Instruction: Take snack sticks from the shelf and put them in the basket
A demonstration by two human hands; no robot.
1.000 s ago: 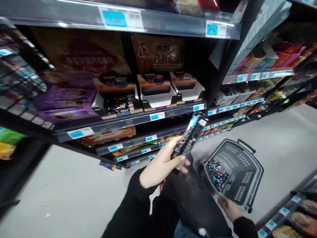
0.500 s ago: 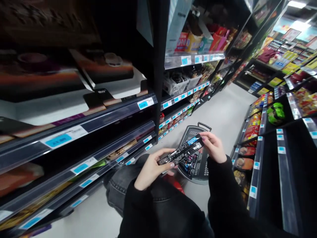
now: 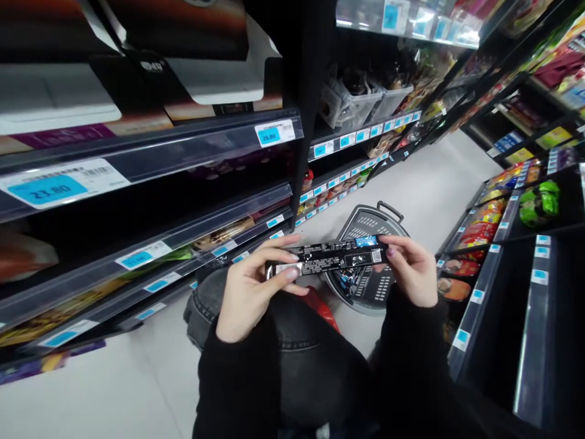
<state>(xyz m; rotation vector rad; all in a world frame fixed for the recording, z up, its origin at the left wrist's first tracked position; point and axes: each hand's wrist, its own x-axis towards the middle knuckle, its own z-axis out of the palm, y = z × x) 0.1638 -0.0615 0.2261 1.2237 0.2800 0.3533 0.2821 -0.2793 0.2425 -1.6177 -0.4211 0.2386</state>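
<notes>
A long, narrow black box (image 3: 329,258) with small white print, a barcode label and a blue patch is stretched between my hands above my knees. My left hand (image 3: 258,280) grips its left end, thumb in front and fingers behind. At the other end, my right hand (image 3: 414,268) pinches the corner between thumb and fingers. Behind and below the box, a grey shopping basket (image 3: 365,221) stands on the floor. Small dark packages (image 3: 347,281) lie in it, partly hidden by the box.
Close on my left runs a dark shelf unit with price tags (image 3: 274,134). Clear plastic bins (image 3: 354,100) sit on the shelves beyond. To the right, a lower rack carries colourful packets (image 3: 478,228) and a green package (image 3: 539,203). The aisle floor (image 3: 432,171) stretches ahead.
The box has turned from a slant to nearly level, and its right end has moved right with my right hand. My left hand has shifted left. The view has tilted downward.
</notes>
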